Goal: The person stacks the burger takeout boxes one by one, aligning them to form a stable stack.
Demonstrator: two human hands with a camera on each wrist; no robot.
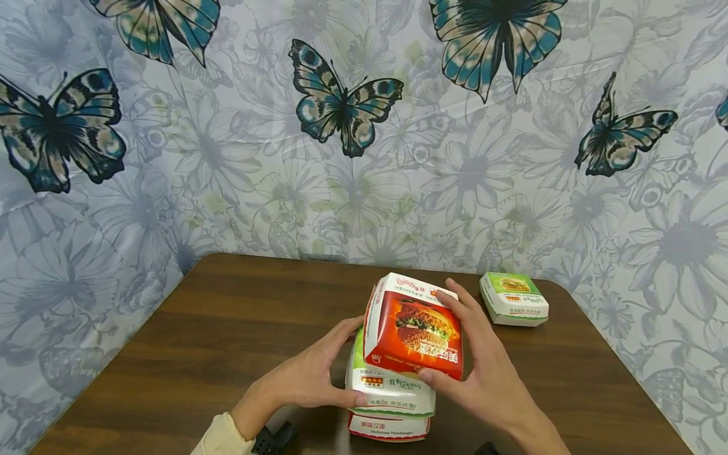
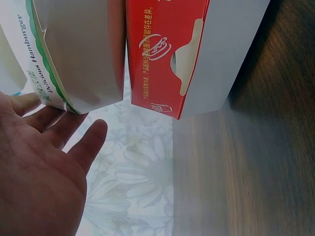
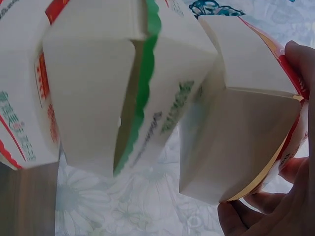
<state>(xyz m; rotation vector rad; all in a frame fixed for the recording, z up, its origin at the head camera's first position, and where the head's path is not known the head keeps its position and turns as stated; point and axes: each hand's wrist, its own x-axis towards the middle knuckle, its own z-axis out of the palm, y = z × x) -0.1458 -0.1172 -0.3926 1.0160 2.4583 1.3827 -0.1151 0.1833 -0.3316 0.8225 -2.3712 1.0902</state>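
Note:
My right hand [image 1: 491,373] holds a red hamburger box [image 1: 418,332], thumb on its near edge and fingers at its far side. That box is tilted just above a green-and-white hamburger box [image 1: 392,388], and the right wrist view shows a wedge-shaped gap between them. My left hand [image 1: 309,373] grips the green-and-white box by its left side, thumb at the front corner. Beneath is another hamburger box [image 1: 389,426], with a white-and-red front in the head view and a red side in the left wrist view. It stands on the table [image 1: 256,303].
A second green-and-white hamburger box [image 1: 514,299] stands near the table's back right corner. Behind the table hangs a pale flowered cloth with butterflies [image 1: 347,104]. A black strap [image 1: 275,438] is on my left wrist.

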